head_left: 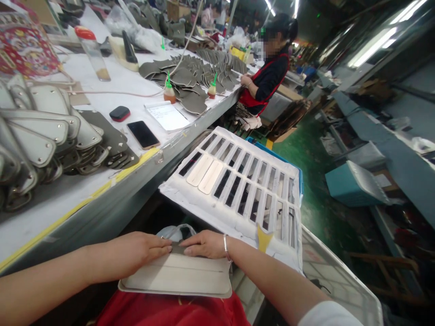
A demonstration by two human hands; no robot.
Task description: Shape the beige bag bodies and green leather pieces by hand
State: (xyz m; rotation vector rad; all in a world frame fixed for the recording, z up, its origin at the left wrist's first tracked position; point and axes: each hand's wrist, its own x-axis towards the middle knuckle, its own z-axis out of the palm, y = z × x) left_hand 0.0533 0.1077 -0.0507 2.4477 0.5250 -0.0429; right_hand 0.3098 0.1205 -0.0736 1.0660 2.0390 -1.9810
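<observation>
A long cream panel (180, 275) with rounded corners and a thin dark line along it lies across the red cloth of my lap. It looks layered at the near edge, and a grey strip (178, 248) shows along its far edge. My left hand (137, 253) presses on the far left part, fingers together and pointing right; its thumb is hidden. From the other side my right hand (207, 244), with a bracelet at the wrist, grips the far edge, fingers and thumb on the grey strip. Both hands nearly meet in the middle.
Two cream strips (205, 174) lie on a white slatted rack (238, 213) ahead. A yellow scraper-like piece (263, 238) sits at its near edge. On the left table are stacked panels (37, 131), a phone (143, 135), a notepad (167, 116) and glue bottles (169, 92). A co-worker (268, 68) stands beyond.
</observation>
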